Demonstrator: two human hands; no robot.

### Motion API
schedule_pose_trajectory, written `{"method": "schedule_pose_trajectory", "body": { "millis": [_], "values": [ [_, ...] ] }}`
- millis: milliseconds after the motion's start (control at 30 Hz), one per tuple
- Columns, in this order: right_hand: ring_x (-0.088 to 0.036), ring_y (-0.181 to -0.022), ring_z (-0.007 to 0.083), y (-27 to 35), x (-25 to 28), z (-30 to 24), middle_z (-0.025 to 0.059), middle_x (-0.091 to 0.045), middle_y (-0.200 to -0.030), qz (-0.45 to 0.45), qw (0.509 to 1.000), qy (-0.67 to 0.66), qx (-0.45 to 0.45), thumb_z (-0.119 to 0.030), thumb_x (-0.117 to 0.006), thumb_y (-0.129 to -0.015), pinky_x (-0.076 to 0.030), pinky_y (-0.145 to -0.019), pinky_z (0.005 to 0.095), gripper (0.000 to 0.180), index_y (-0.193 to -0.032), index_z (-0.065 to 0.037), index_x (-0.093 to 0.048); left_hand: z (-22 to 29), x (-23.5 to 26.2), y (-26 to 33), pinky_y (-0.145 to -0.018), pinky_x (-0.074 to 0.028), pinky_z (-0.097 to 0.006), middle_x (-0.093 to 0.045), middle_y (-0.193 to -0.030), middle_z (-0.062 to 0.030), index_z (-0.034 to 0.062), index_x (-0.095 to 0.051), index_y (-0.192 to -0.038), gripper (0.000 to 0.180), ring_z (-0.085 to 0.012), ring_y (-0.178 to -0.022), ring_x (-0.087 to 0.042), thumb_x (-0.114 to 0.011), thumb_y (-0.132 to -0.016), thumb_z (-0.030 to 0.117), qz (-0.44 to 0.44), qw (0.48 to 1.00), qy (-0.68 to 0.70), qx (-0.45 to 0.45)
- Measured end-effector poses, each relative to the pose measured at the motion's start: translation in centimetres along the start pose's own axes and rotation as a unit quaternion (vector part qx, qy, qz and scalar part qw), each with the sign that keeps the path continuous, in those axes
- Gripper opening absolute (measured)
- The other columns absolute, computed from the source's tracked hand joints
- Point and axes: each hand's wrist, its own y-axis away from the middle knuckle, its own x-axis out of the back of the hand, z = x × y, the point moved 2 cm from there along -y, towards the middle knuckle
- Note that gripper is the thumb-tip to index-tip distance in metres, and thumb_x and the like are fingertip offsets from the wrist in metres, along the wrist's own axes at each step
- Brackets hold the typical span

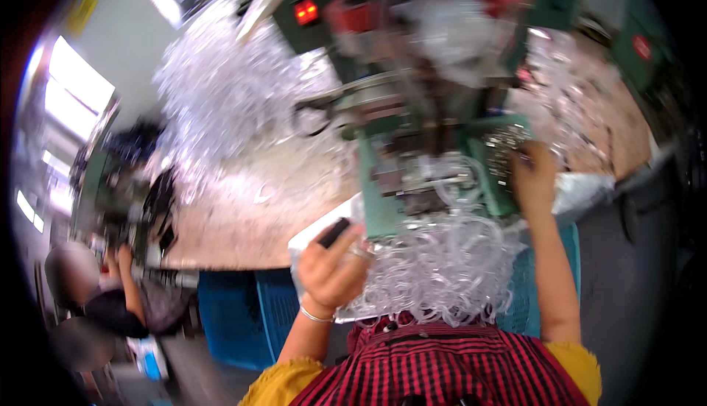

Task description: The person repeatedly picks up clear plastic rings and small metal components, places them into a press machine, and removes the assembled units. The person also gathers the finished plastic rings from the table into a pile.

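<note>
My left hand [333,269] is closed beside the near left corner of a green machine's bed [378,211], with a bracelet at the wrist. A black piece [335,232] shows at its fingertips, perhaps a finger cover. Whatever the fingers pinch is hidden. Against that hand's right side lies a heap of clear curled plastic strips [449,270]. My right hand [535,179] reaches to a green tray [504,203] of small shiny metal pieces [507,148]. Its fingertips are at the pieces, blurred and partly hidden. Metal tooling [423,178] sits mid-bed.
A tall bundle of clear strips [221,89] stands at the left of the worktable [228,237]. Black-handled scissors [313,117] lie left of the machine head. Blue crates [232,318] stand below. Another person [110,295] works at far left.
</note>
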Motion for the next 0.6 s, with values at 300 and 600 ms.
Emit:
{"method": "schedule_pose_trajectory", "body": {
  "millis": [300, 600],
  "values": [
    [-0.061, -0.087, 0.0095, -0.7, -2.2, -1.4, 0.0028, -0.067, -0.093, 0.059, 0.916, -0.351, -0.184, -0.007, -0.067, -0.091, -0.047, -0.08, 0.0225, 0.015, -0.104, 0.0, -0.066, -16.4, 6.0, 1.2, -0.088, -0.049, -0.037, -0.069, -0.102, -0.0129, 0.0064, -0.071, -0.096, 0.014, -0.0291, -0.101, -0.063, -0.07, -0.083, 0.012, -0.103, 0.935, -0.196, 0.279],
    [-0.062, -0.083, 0.0103, 3.3, 3.5, -0.3, 0.0047, -0.07, -0.09, -0.02, 0.944, -0.235, -0.23, -0.006, -0.071, -0.086, -0.048, -0.077, 0.0244, 0.016, -0.1, 0.001, -0.072, -21.3, -2.2, 12.2, -0.064, -0.052, -0.033, -0.069, -0.082, -0.009, 0.0089, -0.067, -0.11, 0.023, -0.0202, -0.069, -0.066, -0.06, -0.091, 0.018, 0.002, 0.841, -0.006, 0.541]
  ]
}}
